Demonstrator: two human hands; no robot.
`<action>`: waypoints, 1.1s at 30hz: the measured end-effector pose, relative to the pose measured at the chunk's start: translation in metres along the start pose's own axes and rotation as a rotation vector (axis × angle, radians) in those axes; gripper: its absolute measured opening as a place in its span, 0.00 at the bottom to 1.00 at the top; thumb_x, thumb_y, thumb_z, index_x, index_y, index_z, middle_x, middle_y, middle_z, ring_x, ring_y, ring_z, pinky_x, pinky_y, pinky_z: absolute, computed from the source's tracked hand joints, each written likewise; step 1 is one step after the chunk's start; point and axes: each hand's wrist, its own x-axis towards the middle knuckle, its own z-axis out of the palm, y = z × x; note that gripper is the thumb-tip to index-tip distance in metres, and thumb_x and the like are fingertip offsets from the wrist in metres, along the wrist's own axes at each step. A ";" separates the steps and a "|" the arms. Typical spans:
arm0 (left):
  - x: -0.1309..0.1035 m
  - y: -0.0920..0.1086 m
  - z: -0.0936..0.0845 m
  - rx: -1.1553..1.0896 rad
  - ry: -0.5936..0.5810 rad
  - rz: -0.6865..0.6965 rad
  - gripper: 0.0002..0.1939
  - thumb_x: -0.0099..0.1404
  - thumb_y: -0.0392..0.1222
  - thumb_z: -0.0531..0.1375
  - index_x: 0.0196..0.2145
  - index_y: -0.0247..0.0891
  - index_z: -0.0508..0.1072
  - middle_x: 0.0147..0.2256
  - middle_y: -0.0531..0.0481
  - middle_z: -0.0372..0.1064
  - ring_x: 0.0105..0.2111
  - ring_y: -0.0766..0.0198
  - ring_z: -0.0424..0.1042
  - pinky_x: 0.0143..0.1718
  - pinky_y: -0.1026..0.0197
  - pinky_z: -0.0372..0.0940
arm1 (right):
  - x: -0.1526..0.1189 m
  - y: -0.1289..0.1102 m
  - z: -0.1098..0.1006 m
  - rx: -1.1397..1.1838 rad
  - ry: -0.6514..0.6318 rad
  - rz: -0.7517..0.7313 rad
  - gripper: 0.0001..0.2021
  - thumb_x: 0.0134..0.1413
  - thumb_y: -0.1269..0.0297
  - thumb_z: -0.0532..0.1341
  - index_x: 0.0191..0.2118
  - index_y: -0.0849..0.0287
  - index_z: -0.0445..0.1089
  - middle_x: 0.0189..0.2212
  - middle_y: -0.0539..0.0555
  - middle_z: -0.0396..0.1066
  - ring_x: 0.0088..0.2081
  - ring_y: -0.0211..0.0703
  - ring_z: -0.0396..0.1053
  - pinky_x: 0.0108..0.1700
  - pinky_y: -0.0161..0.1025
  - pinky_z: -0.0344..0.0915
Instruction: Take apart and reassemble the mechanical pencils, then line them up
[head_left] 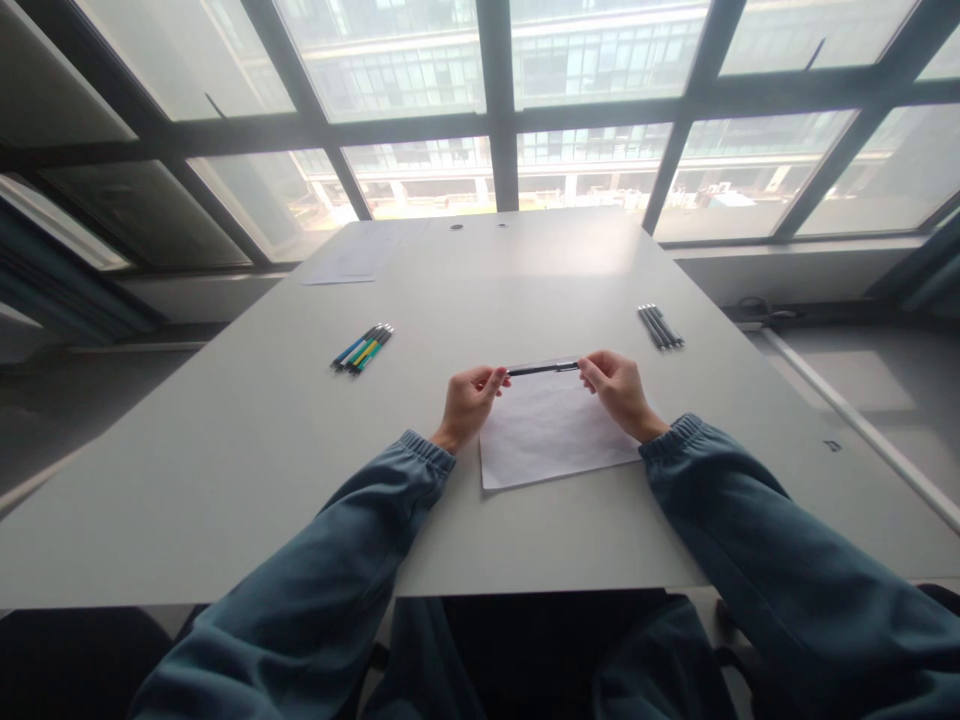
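Over the paper (559,435), a pen (544,369) was held | one end was pinched in the nearly closed left hand (469,400), the other likewise in the right hand (616,390) | coloured pens (363,348) were laid left, dark pens (661,327) right, on the table (247,470)

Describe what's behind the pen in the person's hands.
Behind the black pen shows the far end of white paper, then the white table. The strip directly behind the pen and anything under the paper cannot be seen.
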 end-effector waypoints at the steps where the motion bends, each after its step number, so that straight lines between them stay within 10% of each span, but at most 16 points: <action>1: 0.000 0.000 0.000 0.003 0.002 0.000 0.24 0.67 0.60 0.60 0.29 0.35 0.80 0.29 0.44 0.79 0.26 0.64 0.73 0.31 0.63 0.68 | 0.000 0.000 0.000 0.017 -0.005 0.006 0.16 0.56 0.51 0.65 0.29 0.60 0.71 0.23 0.51 0.70 0.24 0.38 0.65 0.27 0.36 0.61; 33: -0.001 0.000 0.002 -0.096 -0.139 -0.010 0.26 0.69 0.63 0.56 0.31 0.35 0.76 0.27 0.48 0.72 0.27 0.65 0.71 0.33 0.63 0.67 | -0.003 0.000 0.000 0.001 -0.105 0.038 0.32 0.59 0.34 0.57 0.18 0.57 0.62 0.15 0.49 0.61 0.19 0.35 0.55 0.24 0.37 0.51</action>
